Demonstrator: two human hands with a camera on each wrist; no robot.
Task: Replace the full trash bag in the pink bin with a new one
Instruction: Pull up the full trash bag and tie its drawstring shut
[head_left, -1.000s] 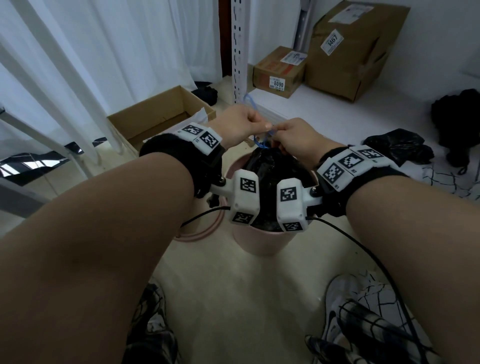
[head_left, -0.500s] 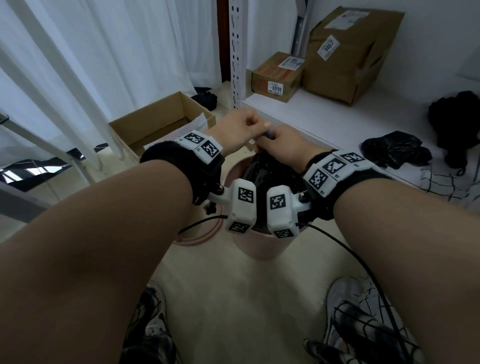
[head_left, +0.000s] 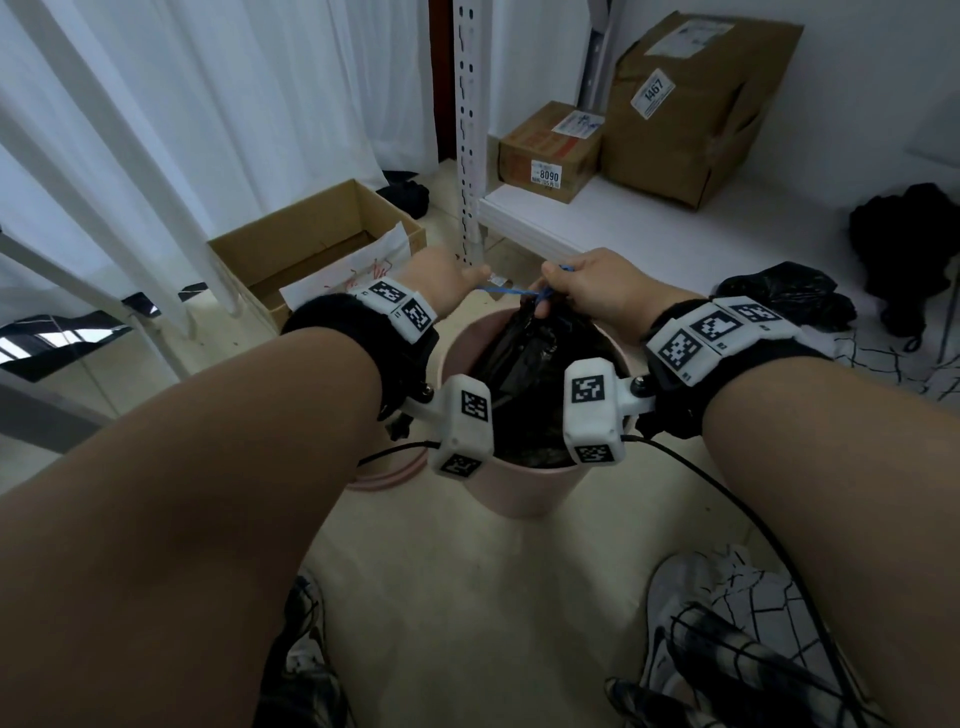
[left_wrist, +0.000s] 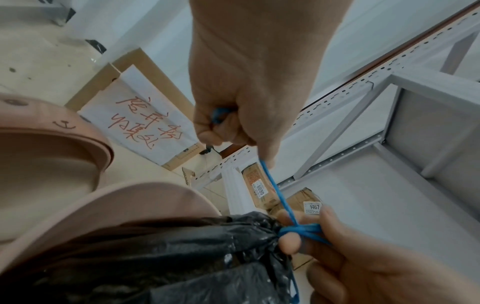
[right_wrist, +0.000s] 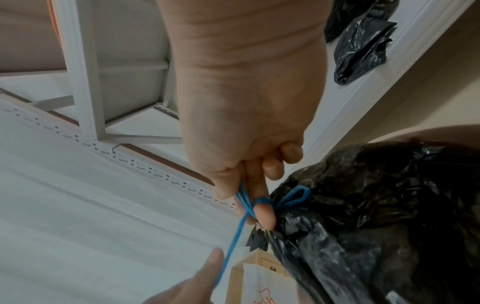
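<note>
A full black trash bag (head_left: 524, 353) sits in the pink bin (head_left: 519, 499), its neck gathered by a blue drawstring (head_left: 506, 291). My left hand (head_left: 447, 275) grips one end of the drawstring (left_wrist: 275, 185) in a fist and holds it taut, out to the left. My right hand (head_left: 587, 280) pinches the knot at the bag's neck, with the drawstring (right_wrist: 249, 205) looped round a fingertip. In the right wrist view a small blue loop lies against the bag (right_wrist: 376, 205).
A pink ring-shaped lid (head_left: 384, 475) lies on the floor left of the bin. An open cardboard box (head_left: 311, 249) stands behind it. The white shelf (head_left: 649, 223) carries parcels and a crumpled black bag (head_left: 784, 296). My shoes are near the bottom edge.
My hands were close together over the bag's neck and have since drawn apart. The left hand has pulled the blue drawstring out to the left until it is taut.
</note>
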